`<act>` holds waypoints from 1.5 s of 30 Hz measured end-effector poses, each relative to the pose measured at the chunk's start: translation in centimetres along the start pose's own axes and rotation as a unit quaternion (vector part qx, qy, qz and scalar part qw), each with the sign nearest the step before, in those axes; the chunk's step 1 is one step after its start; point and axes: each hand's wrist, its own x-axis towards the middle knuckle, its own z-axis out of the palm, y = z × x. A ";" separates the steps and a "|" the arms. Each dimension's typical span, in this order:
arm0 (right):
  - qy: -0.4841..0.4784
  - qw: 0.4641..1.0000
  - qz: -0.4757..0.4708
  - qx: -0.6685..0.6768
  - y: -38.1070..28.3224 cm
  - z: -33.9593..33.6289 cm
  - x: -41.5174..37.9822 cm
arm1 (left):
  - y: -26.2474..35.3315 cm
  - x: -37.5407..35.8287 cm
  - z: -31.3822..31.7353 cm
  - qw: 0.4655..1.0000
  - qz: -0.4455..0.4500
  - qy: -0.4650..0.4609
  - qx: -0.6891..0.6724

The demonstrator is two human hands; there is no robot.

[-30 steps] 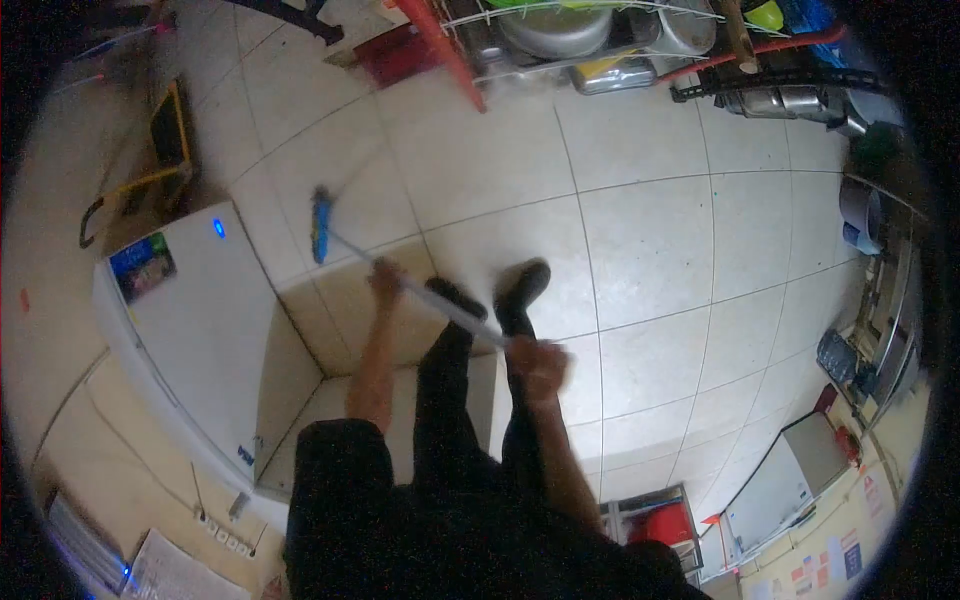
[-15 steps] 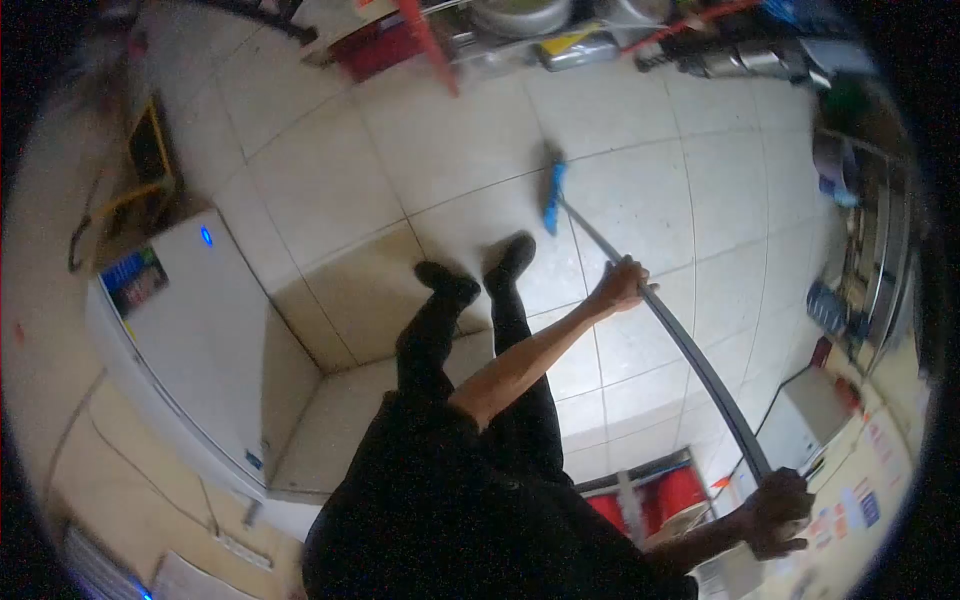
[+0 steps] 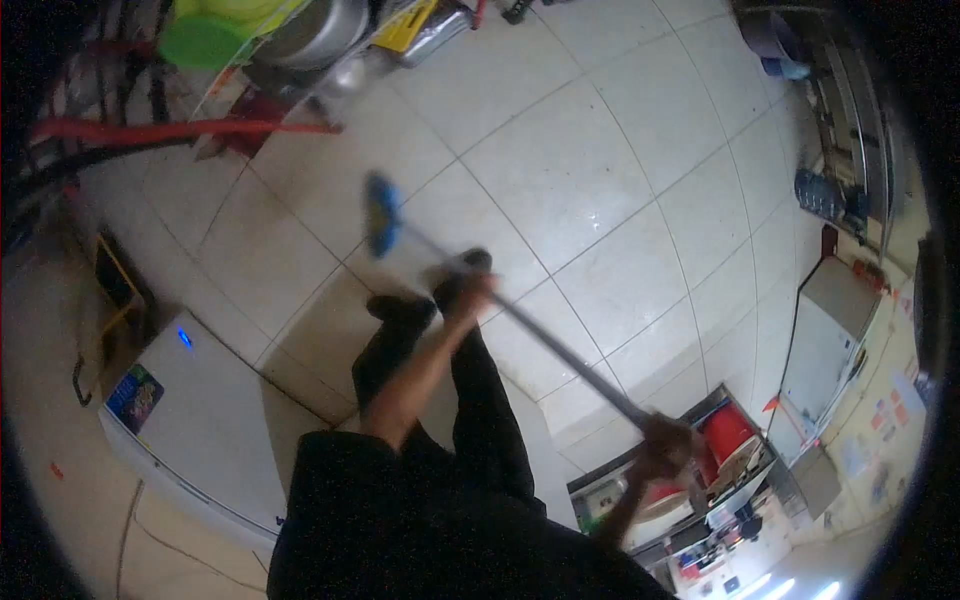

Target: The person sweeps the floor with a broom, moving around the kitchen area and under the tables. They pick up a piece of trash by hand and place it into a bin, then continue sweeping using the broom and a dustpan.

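A broom with a blue head [image 3: 382,216] and a long grey handle [image 3: 566,352] slants across the view, its head on the tiled floor [image 3: 610,190] beyond my shoes. Wrapped round the handle fairly near the head is my left hand [image 3: 476,296], blurred by motion. My right hand [image 3: 666,446] grips the upper end of the handle, also blurred. Just past my left hand, my dark shoes [image 3: 402,308] stand on the tiles, and the handle passes over one of them in this view.
A white refrigerator-like box [image 3: 215,410] stands at left. A rack with pots [image 3: 315,35], a green basin [image 3: 205,40] and a red bar [image 3: 190,128] lies at upper left. Shelving [image 3: 855,130] lines the right side, with a large bottle [image 3: 818,195] beside it. Red containers [image 3: 727,432] sit lower right.
The broom head has swept left across the floor, and both hands have moved left with the handle. The view has turned, bringing the rack at upper left further into sight.
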 end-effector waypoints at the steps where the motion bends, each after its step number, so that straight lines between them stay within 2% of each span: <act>1: 0.017 0.991 0.065 0.119 -0.6 -3.3 1.8 | 3.2 2.6 6.9 0.982 -0.011 -0.171 0.077; 2: 0.052 0.959 0.124 0.249 -1.2 -6.6 3.6 | 5.3 3.1 15.4 0.985 0.156 -0.011 0.066; 3: 0.100 0.909 0.174 0.365 -1.7 -9.9 5.3 | 10.5 6.1 19.2 0.986 0.139 -0.092 -0.013; 4: 0.077 0.872 0.170 0.453 -2.0 -11.0 6.4 | 15.8 10.5 20.2 0.951 0.147 -0.271 0.004; 5: 0.054 0.825 0.172 0.536 -2.3 -12.0 7.5 | 19.4 12.4 21.3 0.961 0.144 -0.207 -0.110; 6: 0.103 0.939 0.070 0.320 -4.2 -10.0 8.4 | 21.9 13.8 21.8 0.957 0.093 -0.238 -0.134; 8: 0.151 0.984 -0.026 0.091 -6.2 -11.1 10.2 | 25.9 16.0 21.3 0.928 0.121 -0.332 -0.122; 9: 0.198 0.934 0.060 0.291 -8.3 -12.8 11.2 | 28.4 16.3 19.2 0.938 0.113 -0.309 -0.108; 10: 0.327 0.885 0.125 0.306 -9.9 -13.8 12.6 | 30.8 16.7 16.8 0.947 0.106 -0.288 -0.096; 11: 0.452 0.814 0.178 0.318 -13.0 -13.8 14.8 | 31.9 17.7 14.6 0.953 0.123 -0.268 -0.075; 12: 0.451 0.789 0.163 0.385 -10.9 -17.3 14.8 | 32.9 18.7 12.7 0.957 0.144 -0.246 -0.057; 14: 0.301 0.789 0.113 0.524 -6.3 -18.7 14.4 | 30.0 20.6 8.7 0.961 0.124 -0.247 0.025; 15: 0.196 0.775 0.096 0.594 -3.7 -17.0 14.7 | 26.8 22.5 6.6 0.944 0.139 -0.289 0.075; 16: 0.100 0.747 0.086 0.651 -1.6 -13.6 15.3 | 23.0 24.2 5.0 0.948 0.074 -0.290 0.113; 17: 0.013 0.698 0.070 0.712 -0.2 -9.0 15.9 | 17.4 25.7 3.5 0.954 0.065 -0.252 0.147; 18: 0.089 0.788 0.105 0.600 0.6 -3.6 16.2 | 15.7 28.9 0.2 0.947 0.116 -0.230 0.190; 19: 0.153 0.855 0.162 0.469 1.5 1.7 16.5 | 7.9 30.2 -0.2 0.935 0.092 -0.264 0.218; 20: 0.124 0.806 0.178 0.550 1.6 5.7 16.7 | 3.7 31.3 -0.4 0.942 0.076 -0.196 0.263; 21: 0.100 0.750 0.200 0.623 1.7 9.7 17.0 | 2.3 33.9 -0.4 0.894 0.161 -0.193 0.371; 22: 0.078 0.645 0.157 0.744 2.4 11.3 17.6 | -3.7 33.5 2.1 0.893 0.144 -0.222 0.364; 23: 0.143 0.729 0.235 0.627 2.4 9.1 18.7 | -1.0 34.8 4.5 0.865 0.094 -0.378 0.317; 24: 0.208 0.785 0.315 0.491 1.4 5.8 19.3 | 1.2 35.0 6.5 0.804 0.043 -0.529 0.268; 25: 0.254 0.789 0.347 0.439 1.1 1.6 19.1 | 3.3 32.8 10.1 0.861 0.107 -0.466 0.172; 26: 0.259 0.851 0.279 0.362 -1.4 -2.0 21.3 | 5.7 30.0 14.8 0.906 0.163 -0.384 0.072; 27: 0.186 0.871 0.208 0.405 -1.8 -6.2 21.2 | 12.2 28.8 18.5 0.933 0.213 -0.288 0.016; 28: 0.103 0.877 0.179 0.434 -5.7 -8.5 25.6 | 18.6 28.7 21.0 0.923 0.150 -0.353 -0.024; 29: 0.094 0.897 0.156 0.403 -6.6 -9.8 26.4 | 23.1 28.6 23.0 0.898 0.121 -0.423 -0.026; 30: 0.103 0.897 0.160 0.399 -7.8 -11.6 26.0 | 25.8 26.0 25.4 0.927 0.102 -0.327 -0.155; 31: 0.268 0.882 0.212 0.325 -8.4 -13.2 25.8 | 27.8 24.5 27.1 0.892 0.108 -0.423 -0.116; 32: 0.401 0.826 0.240 0.315 -8.4 -15.0 27.1 | 29.5 24.3 28.6 0.852 0.112 -0.507 -0.072; 33: 0.526 0.756 0.258 0.291 -8.5 -16.9 28.2 | 33.4 25.3 27.5 0.870 0.117 -0.477 -0.048; 34: 0.623 0.657 0.266 0.332 -8.2 -19.5 29.4 | 37.5 26.8 24.5 0.885 0.122 -0.449 -0.020; 35: 0.543 0.719 0.253 0.353 -6.6 -21.8 28.5 | 38.9 28.1 22.2 0.893 0.121 -0.433 -0.012; 36: 0.451 0.743 0.229 0.437 -3.7 -22.4 27.0 | 39.5 29.5 20.5 0.900 0.121 -0.418 -0.003; 38: 0.232 0.766 0.208 0.563 1.6 -23.0 25.0 | 37.0 32.8 16.3 0.892 0.104 -0.426 0.112; 39: 0.203 0.788 0.228 0.535 5.1 -20.3 23.7 | 31.4 33.3 15.9 0.907 0.038 -0.410 0.092; 40: 0.168 0.801 0.264 0.510 7.9 -14.7 24.0 | 28.1 35.5 13.4 0.921 0.125 -0.360 0.086; 41: 0.106 0.804 0.270 0.518 10.3 -8.8 25.0 | 23.5 37.3 11.6 0.921 0.029 -0.343 0.184; 42: 0.043 0.795 0.241 0.555 12.1 -3.7 26.4 | 13.8 37.3 10.7 0.953 0.032 -0.274 0.128; 43: -0.002 0.778 0.192 0.598 13.0 1.0 28.2 | 5.7 38.6 9.5 0.968 -0.029 -0.227 0.101; 44: -0.017 0.767 0.136 0.627 13.6 4.8 29.9 | 7.0 42.2 9.0 0.926 0.071 -0.261 0.263; 45: -0.019 0.755 0.111 0.646 15.7 6.2 30.8 | 6.4 44.1 11.0 0.898 0.086 -0.296 0.315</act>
